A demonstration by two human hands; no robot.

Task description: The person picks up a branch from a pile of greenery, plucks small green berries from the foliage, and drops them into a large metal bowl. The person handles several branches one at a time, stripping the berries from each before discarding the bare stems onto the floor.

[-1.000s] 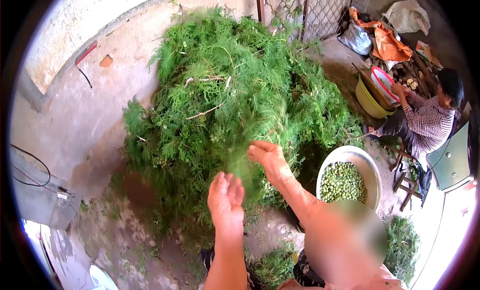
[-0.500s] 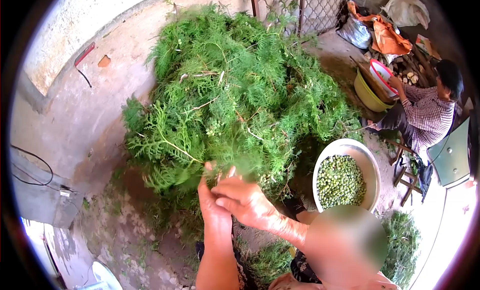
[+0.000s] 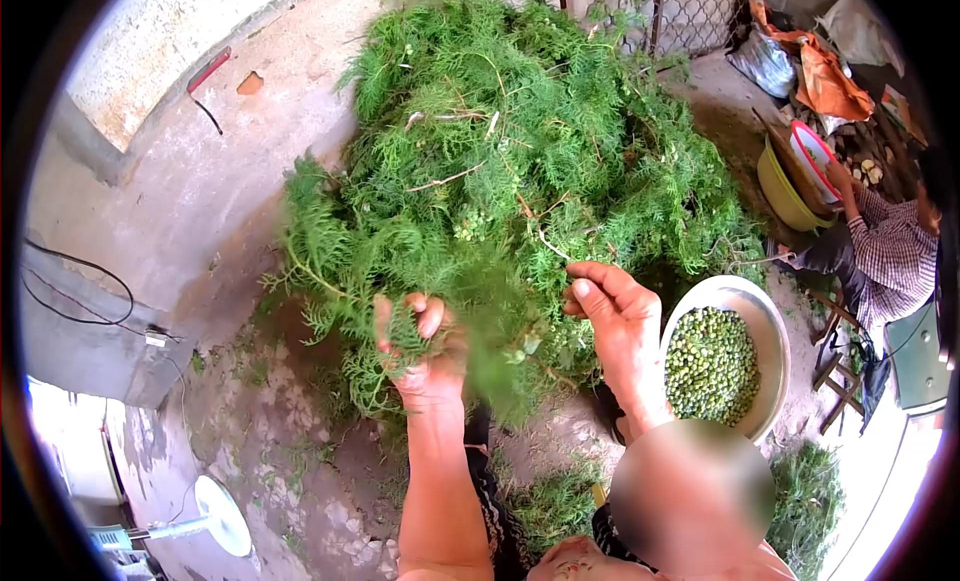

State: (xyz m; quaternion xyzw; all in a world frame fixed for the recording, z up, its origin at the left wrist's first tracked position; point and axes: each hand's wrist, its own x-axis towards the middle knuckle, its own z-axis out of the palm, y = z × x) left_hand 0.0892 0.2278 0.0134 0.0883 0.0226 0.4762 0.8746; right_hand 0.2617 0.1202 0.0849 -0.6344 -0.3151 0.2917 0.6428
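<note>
A large heap of feathery green evergreen branches (image 3: 560, 131) fills the middle of the view. My left hand (image 3: 425, 351) is at its near edge, fingers curled around a green sprig (image 3: 490, 331) that is smeared by motion. Pale green round cones show on the sprig's right side. To the right, my right hand (image 3: 622, 326) is closed, thumb against the curled forefinger; whatever is between them is too small to make out. Beside that hand stands a metal basin (image 3: 777, 366) holding many small green cones (image 3: 712, 366).
A person (image 3: 890, 241) sits at the right, a hand at a red-rimmed basin (image 3: 815, 161) above a yellow tub (image 3: 785, 191). A wooden stool (image 3: 842, 386) is near them. More cut greenery (image 3: 805, 496) lies at lower right. A white fan (image 3: 222, 516) stands at lower left.
My hands were together at the heap's near edge and are now apart, the right one moved right and up toward the basin. The view has shifted, so the scene sits further right.
</note>
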